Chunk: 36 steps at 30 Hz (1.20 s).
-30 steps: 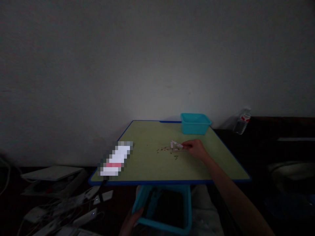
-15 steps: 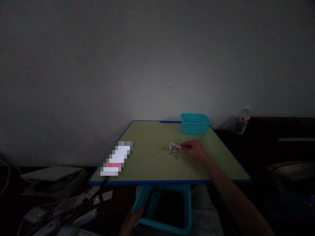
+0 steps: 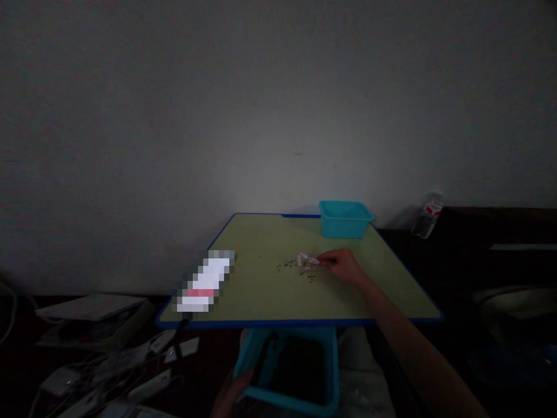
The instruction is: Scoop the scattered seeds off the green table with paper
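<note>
1. Pinches a small whitish object (image 3: 307,259) between thumb and fingertips of the right hand (image 3: 343,265), around the middle of the table (image 3: 261,296); too dim to tell whether touching the tabletop.
2. Reaches in from the near right, forearm crossing over the table's near edge.
3. Just left of the pinched object, and also nearer, shows brown bits (image 3: 311,277) scattered loosely.
4. Grasps the near left corner of the near turquoise bin (image 3: 332,371) with the left hand (image 3: 235,390), thumb over the rim, other fingers hidden.
5. Keeps that container below the table's near edge, dark inside, contents unclear.
6. At the table's far right, shows the far turquoise bin (image 3: 343,228).
7. At left, shows a pixelated bright panel (image 3: 204,284).
8. Farther right, past the table, shows a clear bottle (image 3: 428,215), tilted.
</note>
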### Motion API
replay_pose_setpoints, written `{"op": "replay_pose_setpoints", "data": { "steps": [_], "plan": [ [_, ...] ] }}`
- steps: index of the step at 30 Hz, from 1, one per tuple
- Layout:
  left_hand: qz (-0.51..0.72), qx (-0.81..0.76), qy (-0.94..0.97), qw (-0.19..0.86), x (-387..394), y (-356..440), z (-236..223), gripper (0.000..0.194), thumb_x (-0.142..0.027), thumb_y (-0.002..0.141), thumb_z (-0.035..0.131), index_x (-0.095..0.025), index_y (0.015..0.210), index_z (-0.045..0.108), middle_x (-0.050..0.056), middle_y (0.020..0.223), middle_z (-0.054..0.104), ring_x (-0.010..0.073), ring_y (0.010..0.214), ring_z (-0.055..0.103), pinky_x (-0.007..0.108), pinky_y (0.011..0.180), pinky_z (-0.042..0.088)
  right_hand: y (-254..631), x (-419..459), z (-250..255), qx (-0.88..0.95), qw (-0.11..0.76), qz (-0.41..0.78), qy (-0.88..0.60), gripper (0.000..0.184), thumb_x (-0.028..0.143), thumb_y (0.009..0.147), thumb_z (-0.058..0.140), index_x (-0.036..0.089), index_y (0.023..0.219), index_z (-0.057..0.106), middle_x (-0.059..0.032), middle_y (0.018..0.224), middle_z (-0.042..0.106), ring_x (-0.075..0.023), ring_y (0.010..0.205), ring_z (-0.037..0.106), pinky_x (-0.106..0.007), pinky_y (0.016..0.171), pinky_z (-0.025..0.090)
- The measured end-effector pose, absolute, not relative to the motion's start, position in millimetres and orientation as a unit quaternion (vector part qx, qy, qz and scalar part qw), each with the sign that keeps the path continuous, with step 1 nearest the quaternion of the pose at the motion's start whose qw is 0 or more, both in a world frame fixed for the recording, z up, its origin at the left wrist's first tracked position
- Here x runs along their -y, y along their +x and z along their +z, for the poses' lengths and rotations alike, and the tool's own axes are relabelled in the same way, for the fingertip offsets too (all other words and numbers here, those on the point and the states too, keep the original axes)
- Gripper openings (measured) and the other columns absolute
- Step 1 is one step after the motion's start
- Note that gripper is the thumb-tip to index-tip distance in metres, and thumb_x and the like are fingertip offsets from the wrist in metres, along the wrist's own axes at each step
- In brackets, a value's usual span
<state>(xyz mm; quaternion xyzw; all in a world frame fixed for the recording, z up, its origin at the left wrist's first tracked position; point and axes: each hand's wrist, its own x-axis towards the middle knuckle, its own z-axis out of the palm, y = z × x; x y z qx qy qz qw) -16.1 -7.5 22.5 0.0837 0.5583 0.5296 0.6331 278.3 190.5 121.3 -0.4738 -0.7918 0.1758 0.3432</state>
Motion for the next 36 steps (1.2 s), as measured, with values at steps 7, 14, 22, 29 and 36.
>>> {"op": "replay_pose_setpoints", "data": {
  "steps": [7,14,22,29,36],
  "plan": [
    [0.524,-0.56,0.081,0.636,10,-15,23,0.031,-0.029,0.058,0.075,-0.018,0.087,0.069,0.01,0.083,0.076,0.0384,0.118,0.054,0.052,0.096,0.045,273,-188,121,0.795,0.324,0.191,-0.476,0.029,0.013,0.076,0.058,0.026,0.096,0.075,-0.0001,0.09,0.074,-0.0193,0.08,0.068,-0.029,0.075,0.05],
    [0.522,-0.566,0.108,0.629,7,-17,15,0.039,-0.036,0.055,0.076,-0.021,0.091,0.071,0.008,0.08,0.077,0.04,0.113,0.058,0.055,0.095,0.045,264,-174,124,0.802,0.313,0.187,-0.474,0.031,0.014,0.077,0.058,0.028,0.1,0.073,0.0004,0.091,0.074,-0.0187,0.076,0.068,-0.027,0.07,0.049],
    [0.535,-0.547,0.099,0.636,6,-10,11,0.048,-0.028,0.055,0.077,-0.019,0.101,0.068,0.007,0.073,0.076,0.0381,0.107,0.061,0.049,0.091,0.049,262,-129,118,0.779,0.321,0.227,-0.489,0.028,0.018,0.079,0.057,0.027,0.099,0.074,-0.0001,0.09,0.074,-0.02,0.075,0.068,-0.029,0.069,0.051],
    [0.49,-0.564,0.021,0.665,12,0,11,0.079,-0.033,0.068,0.07,-0.022,0.138,0.037,0.017,0.122,0.062,0.0377,0.092,0.067,0.053,0.078,0.054,256,-81,112,0.754,0.337,0.256,-0.502,0.027,0.022,0.079,0.056,0.031,0.096,0.075,-0.0013,0.088,0.074,-0.0229,0.076,0.068,-0.034,0.069,0.053],
    [0.495,-0.543,0.038,0.677,18,4,27,0.065,-0.035,0.068,0.07,-0.023,0.128,0.047,0.015,0.111,0.064,0.0341,0.088,0.067,0.05,0.079,0.053,253,-72,115,0.769,0.326,0.267,-0.481,0.025,0.023,0.08,0.057,0.03,0.097,0.075,-0.002,0.088,0.074,-0.0213,0.077,0.068,-0.032,0.071,0.053]
  ]
}}
